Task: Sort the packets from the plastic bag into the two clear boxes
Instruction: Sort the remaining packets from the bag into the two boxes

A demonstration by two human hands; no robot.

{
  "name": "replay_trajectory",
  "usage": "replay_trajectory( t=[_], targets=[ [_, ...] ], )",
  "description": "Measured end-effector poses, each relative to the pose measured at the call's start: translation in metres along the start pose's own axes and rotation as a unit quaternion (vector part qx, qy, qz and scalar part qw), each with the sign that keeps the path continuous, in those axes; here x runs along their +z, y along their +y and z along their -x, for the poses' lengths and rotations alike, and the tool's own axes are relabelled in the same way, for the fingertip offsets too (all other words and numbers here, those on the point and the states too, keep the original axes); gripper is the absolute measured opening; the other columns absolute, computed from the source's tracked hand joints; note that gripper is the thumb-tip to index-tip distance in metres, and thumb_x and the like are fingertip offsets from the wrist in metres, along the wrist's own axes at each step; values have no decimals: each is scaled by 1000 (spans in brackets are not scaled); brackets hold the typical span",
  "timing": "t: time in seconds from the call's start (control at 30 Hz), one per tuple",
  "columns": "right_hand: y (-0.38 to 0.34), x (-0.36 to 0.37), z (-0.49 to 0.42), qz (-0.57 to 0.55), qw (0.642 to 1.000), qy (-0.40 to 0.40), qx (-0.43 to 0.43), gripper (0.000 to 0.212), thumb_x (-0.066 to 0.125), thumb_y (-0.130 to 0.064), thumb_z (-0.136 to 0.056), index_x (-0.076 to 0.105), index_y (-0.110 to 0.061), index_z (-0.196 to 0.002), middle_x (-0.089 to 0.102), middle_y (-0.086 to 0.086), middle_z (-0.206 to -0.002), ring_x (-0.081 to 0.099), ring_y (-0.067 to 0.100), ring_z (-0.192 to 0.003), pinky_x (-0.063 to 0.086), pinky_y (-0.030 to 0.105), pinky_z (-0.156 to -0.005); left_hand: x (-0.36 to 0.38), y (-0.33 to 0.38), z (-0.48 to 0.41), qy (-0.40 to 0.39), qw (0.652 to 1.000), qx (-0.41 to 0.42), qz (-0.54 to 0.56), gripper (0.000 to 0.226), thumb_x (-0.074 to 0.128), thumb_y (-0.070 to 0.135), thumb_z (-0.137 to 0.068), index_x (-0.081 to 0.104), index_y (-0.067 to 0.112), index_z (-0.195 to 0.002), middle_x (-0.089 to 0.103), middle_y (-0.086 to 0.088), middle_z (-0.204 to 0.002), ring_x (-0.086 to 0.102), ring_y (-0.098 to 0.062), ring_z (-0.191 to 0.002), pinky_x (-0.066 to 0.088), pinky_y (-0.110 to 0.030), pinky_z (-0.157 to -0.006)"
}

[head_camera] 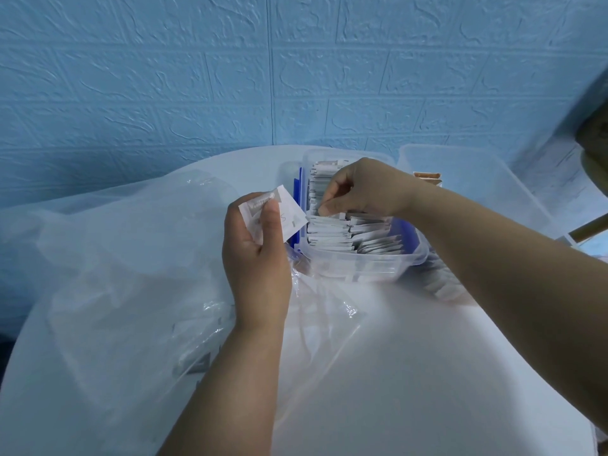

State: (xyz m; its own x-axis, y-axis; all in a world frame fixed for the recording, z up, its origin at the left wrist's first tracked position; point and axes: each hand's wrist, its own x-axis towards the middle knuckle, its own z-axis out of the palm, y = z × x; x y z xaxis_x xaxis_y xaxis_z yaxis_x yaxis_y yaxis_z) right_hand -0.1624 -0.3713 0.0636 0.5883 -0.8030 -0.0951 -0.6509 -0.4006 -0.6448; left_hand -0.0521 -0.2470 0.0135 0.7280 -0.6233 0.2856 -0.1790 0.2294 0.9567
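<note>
Clear box (368,269) of white packets (342,232), one pinched by right hand (365,189), another gripped in left hand (256,261).

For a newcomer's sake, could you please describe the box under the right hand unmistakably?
On the round white table, right of the plastic bag, stands the near clear box. Unlike the far box, it has blue latches and holds grey-white packets.
</note>
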Motion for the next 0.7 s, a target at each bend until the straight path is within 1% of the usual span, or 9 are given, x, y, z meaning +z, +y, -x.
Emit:
replay_trajectory(
  t=[0.07, 0.23, 0.37, 0.43, 0.5, 0.53, 0.6, 0.63, 0.7],
  targets=[
    [0, 0, 0, 6, 1000, 2, 1, 14, 78, -21, -72, 70, -11, -77, 58, -7, -60, 46, -5, -46, 35, 3, -49, 0, -1, 0, 0, 1000, 1, -2, 16, 52, 23, -93, 50, 38, -85, 60, 20, -90, 56, 11, -79, 40, -3, -67],
    [2, 0, 2, -4, 1000, 12, 7, 14, 79, -21, -71, 67, -14, -73, 57, -7, -59, 48, -5, -45, 34, 3, -48, 0, -1, 0, -2, 1000, 6, 4, 17, 53, 23, -93, 50, 38, -86, 60, 19, -89, 56, 10, -78, 42, -5, -69],
    [2, 0, 2, -2, 1000, 22, 17, 15, 77, -23, -75, 65, -14, -71, 57, -6, -57, 45, -3, -43, 37, 7, -48, 0, -1, -1, -9, 1000, 5, 28, 18, 57, 21, -91, 55, 38, -84, 63, 19, -87, 59, 6, -81, 49, -18, -77],
    [0, -1, 7, -7, 999, 49, 8, 17, 70, -26, -82, 65, -11, -75, 56, -6, -60, 44, -3, -44, 37, 8, -49, -1, 0, -2, -12, 999, 3, 42, 19, 60, 20, -90, 58, 38, -82, 65, 23, -83, 61, 3, -82, 51, -22, -77],
    [-8, -2, 15, -56, 996, 64, -19, 17, 67, -27, -85, 66, -10, -86, 55, -8, -65, 45, -4, -48, 38, 7, -51, -1, 1, -3, -16, 998, -4, 67, 19, 61, 19, -89, 61, 36, -82, 66, 27, -79, 62, 5, -79, 49, -17, -72],
    [-14, -1, 21, -103, 993, 47, -33, 17, 67, -25, -84, 65, -10, -91, 55, -7, -69, 47, -4, -51, 40, 10, -53, -1, 1, -3, -17, 997, -8, 81, 18, 61, 18, -89, 62, 35, -83, 67, 26, -78, 62, 5, -77, 48, -15, -69],
    [-25, 3, 31, -175, 983, -11, -63, 19, 71, -20, -80, 65, -13, -97, 58, 0, -79, 53, 3, -62, 45, 18, -59, 0, 1, -2, -18, 995, -8, 93, 15, 61, 18, -89, 64, 32, -84, 68, 23, -78, 63, 3, -77, 48, -15, -69],
    [-29, 5, 34, -172, 982, -26, -79, 22, 74, -17, -78, 64, -14, -98, 59, 2, -83, 54, 8, -68, 46, 22, -62, 0, 1, -1, -19, 995, -6, 93, 13, 61, 19, -89, 64, 30, -84, 68, 22, -79, 63, 2, -78, 48, -16, -71],
    [-34, 10, 37, -122, 987, -12, -106, 24, 77, -10, -74, 66, -14, -95, 60, 2, -80, 53, 12, -68, 48, 22, -64, 0, 1, 0, -22, 996, -5, 92, 11, 61, 20, -89, 64, 30, -84, 68, 22, -79, 63, 1, -79, 48, -16, -71]
  ],
)
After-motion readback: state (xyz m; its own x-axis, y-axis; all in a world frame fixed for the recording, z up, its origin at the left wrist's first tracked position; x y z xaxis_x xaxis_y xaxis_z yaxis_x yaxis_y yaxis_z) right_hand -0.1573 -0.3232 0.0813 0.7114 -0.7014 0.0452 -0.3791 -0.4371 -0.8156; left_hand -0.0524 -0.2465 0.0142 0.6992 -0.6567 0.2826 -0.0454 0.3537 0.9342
